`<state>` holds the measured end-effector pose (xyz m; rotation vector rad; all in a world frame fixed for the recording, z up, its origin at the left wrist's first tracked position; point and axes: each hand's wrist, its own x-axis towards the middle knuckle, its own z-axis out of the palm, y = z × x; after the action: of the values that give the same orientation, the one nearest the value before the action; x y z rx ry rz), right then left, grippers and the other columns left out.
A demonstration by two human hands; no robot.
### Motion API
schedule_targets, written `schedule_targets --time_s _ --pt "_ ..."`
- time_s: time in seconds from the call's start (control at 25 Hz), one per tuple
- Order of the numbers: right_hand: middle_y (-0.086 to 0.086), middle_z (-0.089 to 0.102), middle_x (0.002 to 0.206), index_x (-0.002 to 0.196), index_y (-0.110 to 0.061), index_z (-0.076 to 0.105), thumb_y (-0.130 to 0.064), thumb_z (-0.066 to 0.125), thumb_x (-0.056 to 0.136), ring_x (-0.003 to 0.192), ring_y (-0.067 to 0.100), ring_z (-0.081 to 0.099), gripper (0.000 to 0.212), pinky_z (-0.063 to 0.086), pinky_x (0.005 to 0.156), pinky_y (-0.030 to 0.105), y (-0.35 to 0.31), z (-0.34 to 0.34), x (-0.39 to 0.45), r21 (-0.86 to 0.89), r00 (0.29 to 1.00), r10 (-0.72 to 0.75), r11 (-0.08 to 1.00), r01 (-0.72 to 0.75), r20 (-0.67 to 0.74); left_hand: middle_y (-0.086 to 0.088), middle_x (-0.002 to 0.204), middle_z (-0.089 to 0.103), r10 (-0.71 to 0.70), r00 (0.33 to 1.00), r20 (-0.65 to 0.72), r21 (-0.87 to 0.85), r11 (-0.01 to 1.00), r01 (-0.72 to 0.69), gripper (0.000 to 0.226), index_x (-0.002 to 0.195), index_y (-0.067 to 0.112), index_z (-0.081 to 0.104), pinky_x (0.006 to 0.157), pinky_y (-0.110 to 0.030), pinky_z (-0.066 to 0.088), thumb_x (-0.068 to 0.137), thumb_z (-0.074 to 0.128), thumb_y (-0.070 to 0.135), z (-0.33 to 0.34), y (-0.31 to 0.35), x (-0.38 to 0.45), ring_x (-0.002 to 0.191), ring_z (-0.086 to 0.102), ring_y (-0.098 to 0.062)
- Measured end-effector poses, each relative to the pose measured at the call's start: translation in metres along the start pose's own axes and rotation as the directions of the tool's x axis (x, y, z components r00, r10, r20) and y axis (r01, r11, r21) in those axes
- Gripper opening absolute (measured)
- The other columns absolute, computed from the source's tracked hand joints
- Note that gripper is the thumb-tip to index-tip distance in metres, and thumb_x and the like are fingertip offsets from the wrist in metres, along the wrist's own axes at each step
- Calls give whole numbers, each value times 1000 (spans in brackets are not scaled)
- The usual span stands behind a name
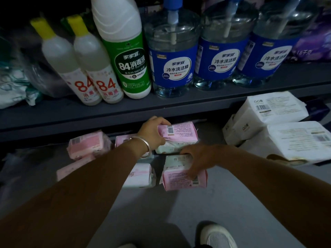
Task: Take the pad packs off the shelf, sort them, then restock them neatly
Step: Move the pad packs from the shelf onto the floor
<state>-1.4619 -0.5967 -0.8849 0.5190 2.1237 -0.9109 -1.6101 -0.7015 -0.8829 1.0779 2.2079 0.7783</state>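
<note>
Your left hand (152,133) grips one pink pack (179,131) and your right hand (197,156) another pink pack (182,178), sorting like with like.

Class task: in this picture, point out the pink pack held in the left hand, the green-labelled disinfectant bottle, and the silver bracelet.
pink pack (180,130): head view, on its printed pink top face.
green-labelled disinfectant bottle (131,63): head view, on the label.
silver bracelet (146,144): head view, on the band at the wrist.

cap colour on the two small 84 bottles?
Yellow caps on both small 84 bottles, clearest in the head view.
</note>
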Motion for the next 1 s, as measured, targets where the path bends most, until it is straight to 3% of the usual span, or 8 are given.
schedule_targets --time_s 0.2,0.4,0.6,0.68,0.76,0.88,1.0 --pt "1 58 125 128 -26 46 -26 78 74 110 18 60 63 53 94 37 12 3 -3 19 999 29 999 -30 12 -3 108 54 -1 999 -52 -40 999 -1 44 105 9 63 75 -6 35 69 63 -17 24 -5 0 96 52 -13" --pt "0 59 123 129 -25 48 -30 78 74 107 17 61 63 53 93 35 7 4 5 25 1000 11 1000 -11 -10 -8 125 49 -35 999 -19 179 983 38 46 114 7 58 85 -5 25 74 57 -16 23 -24 2 112 49 -20" --pt "1 60 124 134 -26 48 -34 70 81 107 14 61 58 51 90 26 -10 6 21 64 999 -51 997 51 2 -5 129 47 -15 1000 -22 249 968 20 48 119 9 59 96 -9 23 77 58 -14 14 -36 2 121 44 -21" --pt "3 61 122 128 -18 58 -27 65 86 104 14 60 44 47 83 16 -14 7 24 3 993 -69 998 70 -94 -5 128 48 -17 999 -30 262 965 24 46 119 9 60 96 -10 24 78 57 -12 11 -37 2 121 43 -20" --pt "6 66 114 116 -13 68 -17 62 88 93 13 59 29 45 76 11 -15 7 25 -30 959 -52 999 45 -279 -7 126 50 -24 999 -31 275 961 31 42 116 8 62 96 -12 26 79 59 -10 6 -37 3 120 44 -22" --pt "10 66 109 107 -10 69 -13 54 92 95 21 64 21 53 87 26 -17 6 25 -49 894 47 996 -77 -445 -9 125 52 -42 999 -11 316 948 44 38 114 9 62 97 -22 35 79 61 -7 -1 -34 4 117 48 -25" --pt "10 63 110 109 -10 63 -16 48 94 99 25 62 22 51 83 31 -25 3 17 -140 867 59 979 -147 -494 -11 125 53 -49 997 56 355 935 26 36 117 9 60 91 -23 38 82 61 -1 -14 -25 3 113 52 -26"
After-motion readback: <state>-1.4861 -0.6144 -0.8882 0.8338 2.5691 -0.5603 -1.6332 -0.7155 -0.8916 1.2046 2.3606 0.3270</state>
